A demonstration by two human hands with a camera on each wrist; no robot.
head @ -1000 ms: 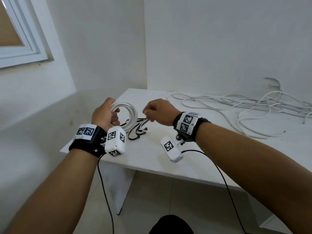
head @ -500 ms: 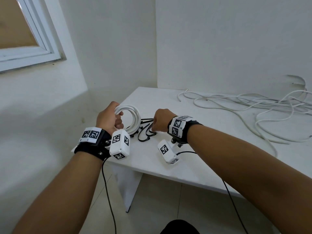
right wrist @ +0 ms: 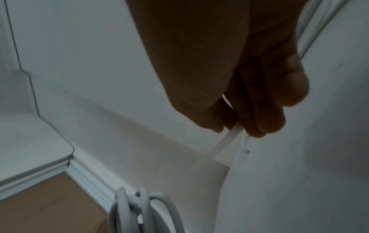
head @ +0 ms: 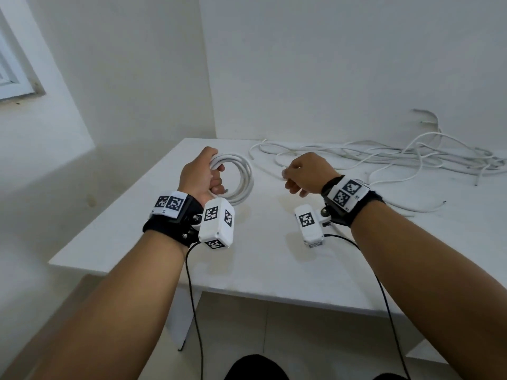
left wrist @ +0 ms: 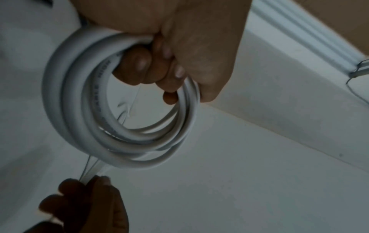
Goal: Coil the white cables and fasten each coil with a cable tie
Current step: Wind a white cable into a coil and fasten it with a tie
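My left hand (head: 216,180) grips a coil of thick white cable (head: 245,177), fingers curled through its ring, above the left part of the white table (head: 247,259). The left wrist view shows the coil (left wrist: 79,113) with several turns hanging from the fingers (left wrist: 139,63). My right hand (head: 288,179) hovers to the right of the coil and pinches a thin white cable tie (right wrist: 224,142) between thumb and fingers. The tie (left wrist: 89,172) runs from that hand (left wrist: 85,198) up toward the coil's lower edge. The right wrist view catches the coil (right wrist: 139,209) at the bottom.
A loose tangle of thin white cables (head: 384,157) lies across the back right of the table, against the wall. One strand (head: 428,208) reaches toward the front right. A window frame (head: 16,78) is on the left wall. The table's front edge runs below my wrists.
My right hand rose from the black ties and moved right, now pinching a white tie. The left hand carried the coil further onto the table. The black ties are out of sight.
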